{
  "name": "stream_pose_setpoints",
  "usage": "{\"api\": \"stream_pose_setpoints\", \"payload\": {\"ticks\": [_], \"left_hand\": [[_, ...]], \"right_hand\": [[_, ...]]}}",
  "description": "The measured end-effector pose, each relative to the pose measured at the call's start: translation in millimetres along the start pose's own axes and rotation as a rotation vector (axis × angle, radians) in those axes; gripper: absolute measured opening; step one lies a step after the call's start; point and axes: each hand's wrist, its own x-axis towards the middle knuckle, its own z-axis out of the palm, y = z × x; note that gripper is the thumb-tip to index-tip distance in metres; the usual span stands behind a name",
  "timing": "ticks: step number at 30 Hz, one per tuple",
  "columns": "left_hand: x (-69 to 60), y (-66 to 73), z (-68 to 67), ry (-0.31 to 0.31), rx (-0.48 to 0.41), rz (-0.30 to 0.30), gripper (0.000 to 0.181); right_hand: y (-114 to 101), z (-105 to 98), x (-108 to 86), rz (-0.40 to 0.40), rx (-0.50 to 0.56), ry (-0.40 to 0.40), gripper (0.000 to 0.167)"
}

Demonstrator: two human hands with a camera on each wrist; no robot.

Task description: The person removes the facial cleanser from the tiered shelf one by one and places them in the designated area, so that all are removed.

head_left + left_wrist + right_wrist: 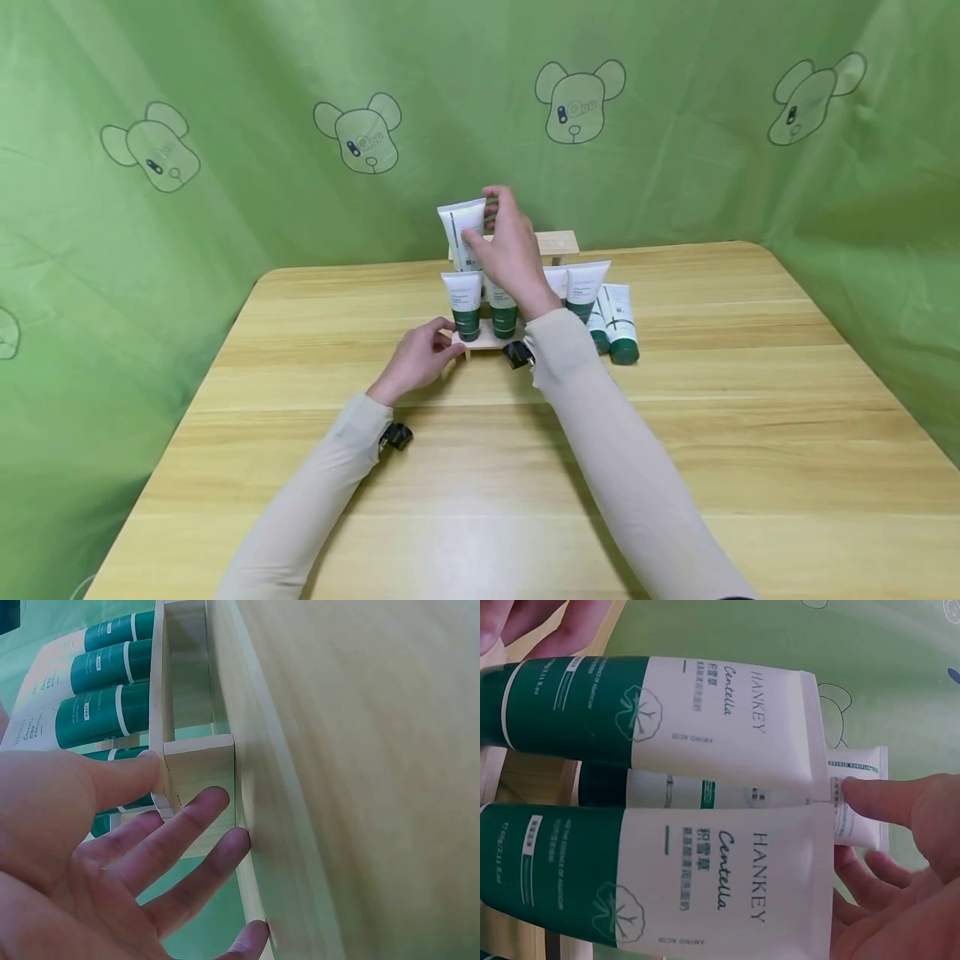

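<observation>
With thumb and fingers, my right hand point(512, 250) pinches the crimped end of a white squeeze tube point(459, 225) above the back tier of a two-tier wooden display stand point(486, 336). In the right wrist view, front-row tubes partly hide that held tube point(862, 757). My left hand point(417, 357) grips the left end of the stand's lower tier; the left wrist view shows its thumb point(131, 778) on the board's edge and the other fingers spread beside the support. White-and-green squeeze tubes, including one at the left end point(462, 292), stand cap down along the lower tier.
At the right end of the stand, two more tubes point(619, 321) lean or lie close to the row. The stand's upper tier point(557, 242) shows behind my right hand. A green curtain point(465, 75) hangs behind the wooden table point(450, 500).
</observation>
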Motion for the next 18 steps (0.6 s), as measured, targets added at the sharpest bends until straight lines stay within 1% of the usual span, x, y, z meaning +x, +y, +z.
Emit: {"api": "stream_pose_setpoints", "payload": {"ticks": [3,5,8,14,18], "left_hand": [[-0.4,-0.1,0.0,-0.001,-0.004,-0.002,0.039],[-0.4,-0.3,-0.1,-0.001,-0.007,0.000,0.039],[-0.4,-0.6,-0.1,0.000,-0.003,0.000,0.039],[-0.3,-0.6,0.3,0.001,0.006,0.001,0.040],[-0.4,-0.2,0.5,0.000,0.004,-0.003,0.041]], "right_hand": [[-1.2,-0.9,-0.6,-0.002,-0.033,-0.021,0.054],[-1.6,-1.9,-0.9,-0.005,-0.035,-0.036,0.049],[-1.1,-4.1,-1.3,-0.010,-0.022,-0.047,0.046],[3.1,-10.5,-2.9,-0.028,-0.014,-0.027,0.044],[6.2,-18.3,-3.6,-0.034,0.002,-0.009,0.042]]}}
